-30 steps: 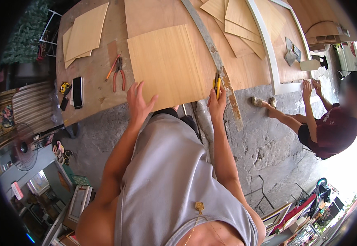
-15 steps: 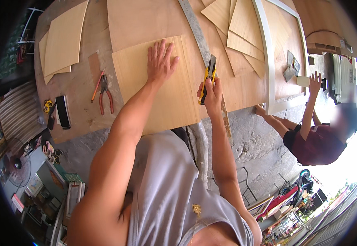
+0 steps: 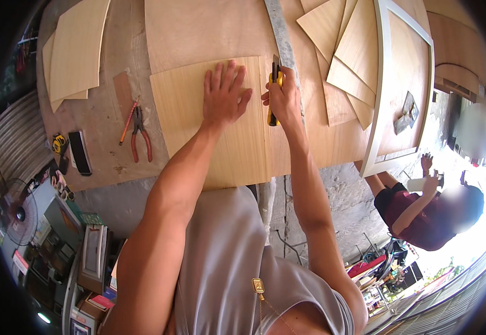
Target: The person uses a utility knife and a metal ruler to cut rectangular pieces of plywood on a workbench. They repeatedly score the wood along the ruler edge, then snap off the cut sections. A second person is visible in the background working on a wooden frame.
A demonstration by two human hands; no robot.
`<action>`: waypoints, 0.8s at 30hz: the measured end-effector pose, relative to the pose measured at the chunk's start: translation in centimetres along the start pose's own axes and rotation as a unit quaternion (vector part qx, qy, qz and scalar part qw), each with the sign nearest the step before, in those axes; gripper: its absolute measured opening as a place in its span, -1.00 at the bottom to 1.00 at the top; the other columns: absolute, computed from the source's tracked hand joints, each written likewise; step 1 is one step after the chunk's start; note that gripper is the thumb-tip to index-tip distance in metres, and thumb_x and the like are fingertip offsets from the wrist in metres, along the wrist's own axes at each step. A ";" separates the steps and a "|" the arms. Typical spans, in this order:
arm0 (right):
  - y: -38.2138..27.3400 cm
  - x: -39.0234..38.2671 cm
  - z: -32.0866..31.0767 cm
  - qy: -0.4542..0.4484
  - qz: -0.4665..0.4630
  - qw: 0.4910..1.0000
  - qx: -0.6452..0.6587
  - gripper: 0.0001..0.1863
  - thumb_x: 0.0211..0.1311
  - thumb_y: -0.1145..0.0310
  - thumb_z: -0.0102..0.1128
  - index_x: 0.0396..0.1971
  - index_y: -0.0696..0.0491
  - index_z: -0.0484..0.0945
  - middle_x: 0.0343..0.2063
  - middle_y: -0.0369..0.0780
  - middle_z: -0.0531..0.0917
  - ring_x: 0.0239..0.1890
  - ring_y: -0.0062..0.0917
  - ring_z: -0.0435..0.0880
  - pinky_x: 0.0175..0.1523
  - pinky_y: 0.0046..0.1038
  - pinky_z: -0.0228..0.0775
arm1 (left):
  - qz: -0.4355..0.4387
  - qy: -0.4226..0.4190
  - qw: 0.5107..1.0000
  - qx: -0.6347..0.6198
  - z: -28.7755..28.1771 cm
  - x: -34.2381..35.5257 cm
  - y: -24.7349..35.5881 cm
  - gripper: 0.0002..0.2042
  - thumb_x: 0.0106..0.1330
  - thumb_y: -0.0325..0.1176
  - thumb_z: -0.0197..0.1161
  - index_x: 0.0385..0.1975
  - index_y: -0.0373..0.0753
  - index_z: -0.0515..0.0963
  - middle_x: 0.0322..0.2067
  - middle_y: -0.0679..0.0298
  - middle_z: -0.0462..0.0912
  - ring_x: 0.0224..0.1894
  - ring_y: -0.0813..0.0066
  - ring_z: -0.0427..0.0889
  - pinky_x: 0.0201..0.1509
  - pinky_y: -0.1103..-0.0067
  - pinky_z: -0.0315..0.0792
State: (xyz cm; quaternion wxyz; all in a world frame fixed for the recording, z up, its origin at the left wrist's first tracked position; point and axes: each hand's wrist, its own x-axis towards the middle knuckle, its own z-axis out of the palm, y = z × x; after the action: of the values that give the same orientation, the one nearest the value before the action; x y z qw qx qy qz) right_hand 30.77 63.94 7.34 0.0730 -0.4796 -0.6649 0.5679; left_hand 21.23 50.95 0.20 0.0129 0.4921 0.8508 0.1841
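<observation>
My left hand (image 3: 225, 96) lies spread on a pale wood sheet (image 3: 209, 156) near the table's front edge, fingers apart toward its far edge. My right hand (image 3: 285, 100) grips a yellow-and-black utility knife (image 3: 272, 84) at the sheet's right edge, its tip pointing away from me. Just beyond, a long grey metal strip (image 3: 276, 22) runs away from me, partly hidden by that hand. To the left lie pliers with red handles (image 3: 139, 142) and a red pencil (image 3: 126, 125).
Loose wood sheets lie left (image 3: 75, 50) and right (image 3: 355, 72), beside a white frame (image 3: 381, 84). A tape measure (image 3: 58, 144) and phone (image 3: 80, 153) rest left. A co-worker (image 3: 427, 220) crouches at right, holding a pale object. A fan (image 3: 20, 211) stands lower left.
My left hand has moved forward from the sheet's near edge onto its upper part. My right hand with the knife has risen toward the far right corner. The co-worker's pale object has left the frame's corner.
</observation>
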 end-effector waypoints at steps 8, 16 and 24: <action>-1.0 2.5 2.1 -0.025 -0.053 0.958 -0.280 -0.72 0.30 0.40 -0.05 -0.22 0.37 0.33 -0.58 0.18 0.61 -0.43 0.12 0.65 -0.33 -0.01 0.49 | -0.034 -0.047 0.998 -0.013 -0.2 -0.1 0.1 -0.44 0.38 0.02 0.06 0.34 -0.03 0.28 0.37 0.18 0.19 0.41 0.07 0.10 0.44 0.06 -0.07; -1.2 2.6 2.2 -0.053 -0.062 0.957 -0.280 -0.65 0.29 0.36 -0.05 -0.15 0.40 0.31 -0.53 0.21 0.62 -0.40 0.13 0.66 -0.32 -0.04 0.54 | -0.036 -0.048 0.998 -0.023 0.1 -0.2 0.0 -0.42 0.36 0.03 0.06 0.36 0.03 0.25 0.39 0.20 0.16 0.42 0.08 0.06 0.46 0.08 -0.10; -2.5 3.0 2.4 -0.070 0.000 0.940 -0.333 -0.67 0.32 0.33 -0.08 -0.13 0.34 0.33 -0.40 0.28 0.61 -0.25 0.21 0.62 -0.16 0.06 0.48 | -0.037 -0.021 0.998 -0.038 0.4 -0.3 -0.1 -0.42 0.31 0.00 0.13 0.34 0.04 0.28 0.38 0.22 0.18 0.41 0.09 0.10 0.45 0.08 -0.07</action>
State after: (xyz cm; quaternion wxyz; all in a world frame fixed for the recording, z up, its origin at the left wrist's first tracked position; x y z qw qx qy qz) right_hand 26.23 64.69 7.26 -0.1372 -0.4354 -0.8195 0.3465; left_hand 21.41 50.76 -0.21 0.0560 0.4632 0.8602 0.2056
